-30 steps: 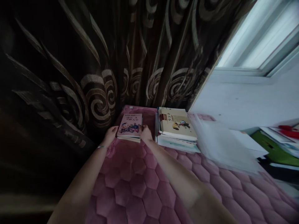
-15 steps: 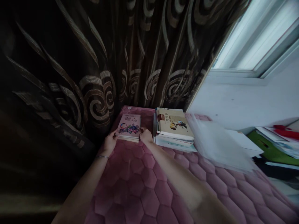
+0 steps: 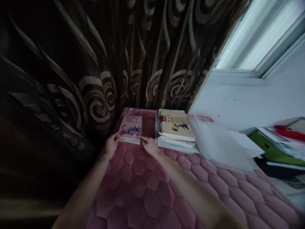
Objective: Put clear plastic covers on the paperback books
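Observation:
A small stack of books, topped by a pink book [image 3: 130,128] with cartoon figures, lies on the pink quilted surface [image 3: 139,181]. My left hand [image 3: 111,145] is at the stack's left front edge, fingers closed against it. On the other side, my right hand [image 3: 149,145] touches the right front corner with its thumb and fingers. A larger pile of books, with a beige illustrated book [image 3: 176,124] on top, lies to the right of my right hand.
Dark patterned curtains [image 3: 143,57] hang behind the books. Translucent plastic sheets [image 3: 214,146] lie right of the larger pile. Farther right are a green item [image 3: 271,148], papers and a red object [image 3: 289,133]. A window [image 3: 247,44] is at the upper right.
My right hand has shifted slightly at the small stack's right corner, its fingers now more stretched toward the edge. The whole view has moved slightly.

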Demonstrator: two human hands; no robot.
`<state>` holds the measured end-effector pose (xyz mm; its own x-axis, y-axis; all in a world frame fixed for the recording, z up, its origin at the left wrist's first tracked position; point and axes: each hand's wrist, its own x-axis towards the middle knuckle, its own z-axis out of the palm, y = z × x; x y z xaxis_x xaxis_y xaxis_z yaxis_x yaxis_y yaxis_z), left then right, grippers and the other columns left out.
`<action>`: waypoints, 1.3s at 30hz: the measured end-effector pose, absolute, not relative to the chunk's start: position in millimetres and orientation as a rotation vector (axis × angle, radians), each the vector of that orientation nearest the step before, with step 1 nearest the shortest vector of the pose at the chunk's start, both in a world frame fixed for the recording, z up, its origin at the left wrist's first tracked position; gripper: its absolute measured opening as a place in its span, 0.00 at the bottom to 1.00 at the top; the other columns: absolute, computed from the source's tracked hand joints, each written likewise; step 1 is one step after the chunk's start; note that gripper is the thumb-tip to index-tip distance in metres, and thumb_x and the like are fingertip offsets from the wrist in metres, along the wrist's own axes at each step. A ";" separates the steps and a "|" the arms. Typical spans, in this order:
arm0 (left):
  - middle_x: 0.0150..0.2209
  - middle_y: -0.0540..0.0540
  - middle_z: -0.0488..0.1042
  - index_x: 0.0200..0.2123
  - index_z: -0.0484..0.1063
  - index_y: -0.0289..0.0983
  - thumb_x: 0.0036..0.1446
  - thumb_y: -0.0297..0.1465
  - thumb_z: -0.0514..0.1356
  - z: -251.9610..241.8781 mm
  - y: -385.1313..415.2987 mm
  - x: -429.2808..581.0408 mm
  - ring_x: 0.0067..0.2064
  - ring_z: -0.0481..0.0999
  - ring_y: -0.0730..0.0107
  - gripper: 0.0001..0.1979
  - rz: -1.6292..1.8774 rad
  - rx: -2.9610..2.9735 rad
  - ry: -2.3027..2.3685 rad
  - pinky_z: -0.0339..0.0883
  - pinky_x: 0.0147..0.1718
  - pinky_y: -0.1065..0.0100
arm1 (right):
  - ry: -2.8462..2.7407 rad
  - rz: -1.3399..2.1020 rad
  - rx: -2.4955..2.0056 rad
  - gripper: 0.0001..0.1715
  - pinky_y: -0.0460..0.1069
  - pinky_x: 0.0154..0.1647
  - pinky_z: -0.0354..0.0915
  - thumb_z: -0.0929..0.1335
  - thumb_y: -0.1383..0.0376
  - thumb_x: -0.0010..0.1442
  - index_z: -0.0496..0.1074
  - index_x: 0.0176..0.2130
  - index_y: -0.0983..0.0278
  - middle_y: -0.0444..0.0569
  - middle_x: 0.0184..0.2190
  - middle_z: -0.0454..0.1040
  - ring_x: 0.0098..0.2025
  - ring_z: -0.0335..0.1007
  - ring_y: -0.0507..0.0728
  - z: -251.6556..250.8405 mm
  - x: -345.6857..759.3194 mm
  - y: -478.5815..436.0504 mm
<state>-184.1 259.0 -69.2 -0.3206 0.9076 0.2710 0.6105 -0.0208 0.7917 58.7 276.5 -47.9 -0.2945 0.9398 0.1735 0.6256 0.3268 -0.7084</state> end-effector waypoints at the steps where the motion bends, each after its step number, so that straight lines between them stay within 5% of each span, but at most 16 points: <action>1: 0.50 0.44 0.76 0.53 0.71 0.40 0.54 0.22 0.61 -69.2 259.1 -184.0 0.51 0.75 0.63 0.23 1.261 1.597 1.943 0.66 0.52 0.64 | -2.028 0.709 -1.377 0.24 0.45 0.41 0.68 0.60 0.70 0.61 0.72 0.53 0.60 0.48 0.39 0.80 0.31 0.75 0.52 -47.9 58.8 275.4; 5: 0.50 0.44 0.77 0.52 0.72 0.40 0.54 0.23 0.61 -69.2 259.1 -184.3 0.51 0.75 0.62 0.22 1.229 1.636 1.979 0.65 0.53 0.63 | -2.048 0.699 -1.389 0.25 0.44 0.36 0.68 0.60 0.71 0.60 0.72 0.54 0.63 0.47 0.34 0.81 0.25 0.73 0.52 -48.3 59.1 271.8; 14: 0.49 0.42 0.77 0.53 0.72 0.39 0.56 0.23 0.59 -70.9 258.2 -183.7 0.49 0.76 0.60 0.20 1.196 1.739 2.007 0.66 0.52 0.64 | -2.041 0.653 -1.391 0.26 0.44 0.45 0.66 0.61 0.74 0.58 0.73 0.52 0.60 0.49 0.46 0.78 0.38 0.78 0.55 -46.2 58.3 266.2; 25: 0.47 0.43 0.78 0.53 0.71 0.40 0.57 0.24 0.58 -73.0 257.4 -183.3 0.47 0.77 0.62 0.20 1.126 1.781 2.069 0.67 0.51 0.64 | -2.036 0.664 -1.365 0.27 0.46 0.48 0.67 0.60 0.76 0.57 0.73 0.52 0.60 0.48 0.45 0.79 0.41 0.77 0.55 -47.8 54.0 267.5; 30: 0.59 0.35 0.67 0.61 0.60 0.31 0.52 0.22 0.58 -75.3 240.1 -174.5 0.60 0.66 0.55 0.31 1.141 1.866 2.169 0.61 0.58 0.58 | -2.016 0.593 -1.261 0.36 0.50 0.55 0.65 0.62 0.78 0.54 0.64 0.60 0.59 0.49 0.57 0.69 0.55 0.69 0.55 -53.9 70.6 247.4; 33: 0.62 0.27 0.59 0.61 0.55 0.22 0.56 0.26 0.55 -86.6 215.0 -167.8 0.64 0.58 0.50 0.30 1.126 1.974 2.294 0.57 0.60 0.55 | -2.185 0.470 -1.187 0.32 0.54 0.60 0.61 0.62 0.75 0.56 0.64 0.60 0.63 0.55 0.62 0.62 0.61 0.61 0.58 -59.5 115.8 208.6; 36: 0.62 0.30 0.58 0.57 0.63 0.25 0.58 0.27 0.50 -101.6 187.9 -152.5 0.66 0.54 0.49 0.23 0.984 2.157 2.303 0.56 0.61 0.53 | -2.364 0.312 -1.202 0.31 0.57 0.61 0.60 0.62 0.74 0.57 0.65 0.59 0.58 0.52 0.65 0.56 0.63 0.57 0.60 -66.1 176.0 160.3; 39: 0.58 0.30 0.65 0.49 0.71 0.27 0.57 0.27 0.51 -108.4 165.4 -112.2 0.60 0.64 0.48 0.18 0.885 2.205 2.274 0.61 0.57 0.52 | -2.381 0.168 -1.332 0.27 0.60 0.61 0.59 0.63 0.72 0.58 0.70 0.56 0.59 0.53 0.63 0.61 0.62 0.58 0.62 -72.3 223.3 123.0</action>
<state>-112.2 165.4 -108.4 -0.0948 0.8826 0.4604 0.9616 -0.0384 0.2718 223.3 123.0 -72.3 -0.4623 0.8385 0.2883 0.7898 0.5372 -0.2960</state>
